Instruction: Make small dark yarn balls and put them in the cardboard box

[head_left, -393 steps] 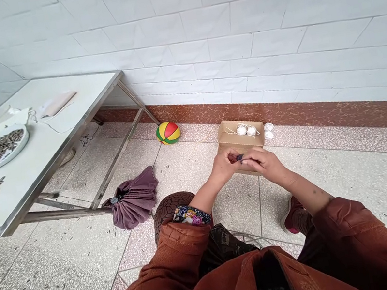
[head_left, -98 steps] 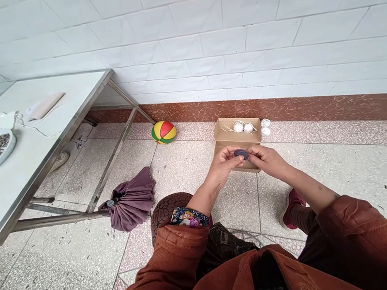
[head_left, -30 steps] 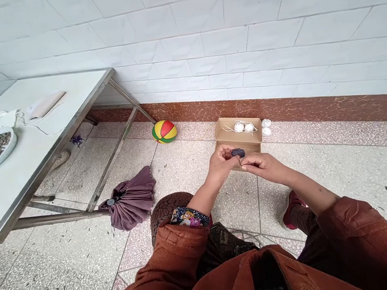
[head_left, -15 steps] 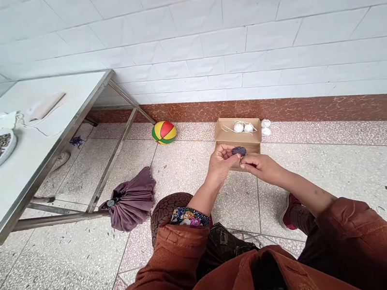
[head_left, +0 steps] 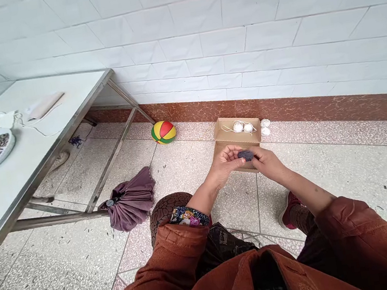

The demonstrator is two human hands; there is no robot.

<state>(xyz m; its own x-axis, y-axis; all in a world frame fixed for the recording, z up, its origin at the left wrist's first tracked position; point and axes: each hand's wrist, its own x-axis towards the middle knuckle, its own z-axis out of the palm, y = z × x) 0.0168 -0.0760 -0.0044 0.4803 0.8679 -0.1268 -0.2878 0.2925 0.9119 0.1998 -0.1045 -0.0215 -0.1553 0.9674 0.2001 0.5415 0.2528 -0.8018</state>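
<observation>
A small dark grey ball of yarn (head_left: 245, 156) is held between my two hands over an open cardboard box. My left hand (head_left: 224, 165) pinches it from the left, thumb in front and fingers behind. On the other side, my right hand (head_left: 268, 164) is closed at the ball's right edge, its fingertips partly hidden. Below and behind the hands lies the cardboard box (head_left: 218, 133), with two white yarn balls (head_left: 243, 127) in its far part. More white balls (head_left: 265, 126) rest on the floor just right of it.
A striped ball (head_left: 163, 132) lies by the wall. At left stands a metal-framed table (head_left: 72, 100) bearing a white dish (head_left: 7, 152) of sunflower-seed-like pieces. A folded purple umbrella (head_left: 132, 200) leans near its leg. Small dark bits are scattered over the tiled floor.
The yarn ball has shifted slightly right and down and turned in my fingers. My right hand has moved up from below it to its right side.
</observation>
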